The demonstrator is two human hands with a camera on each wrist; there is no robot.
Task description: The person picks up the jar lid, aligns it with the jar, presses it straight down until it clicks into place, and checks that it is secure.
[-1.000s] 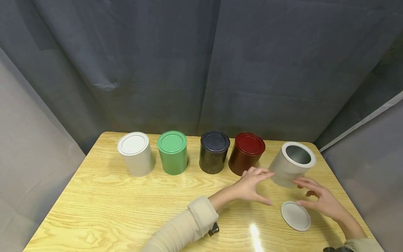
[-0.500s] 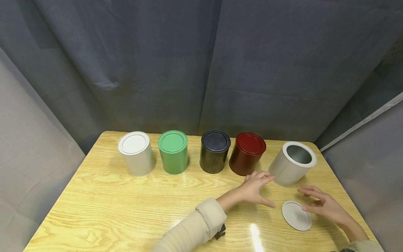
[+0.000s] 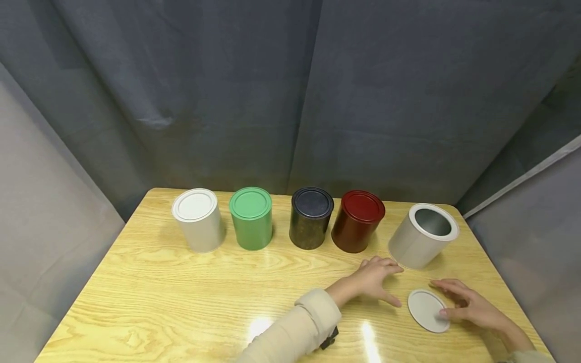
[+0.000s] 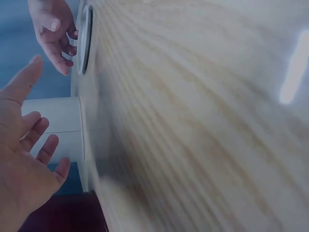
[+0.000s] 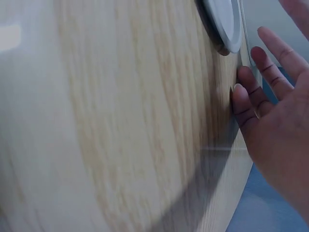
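Note:
A round grey lid lies flat on the table in front of an uncovered light grey paint can. Just right of the lid is my right hand, thumb over the lid's edge in the head view, fingers loosely bent and gripping nothing. My left hand hovers left of the lid, thumb and fingers spread apart, holding nothing. In the left wrist view the left hand overlaps the can. The right wrist view has the right hand beside the lid.
Left of the uncovered can stand lidded cans in a row: dark red, black, green and white. A dark curtain hangs behind the wooden table, with pale panels at both sides.
My right hand has moved down toward the near side, away from the uncovered can and beside the lid. My left hand has shifted slightly right and nearer. The cans and lid stay put.

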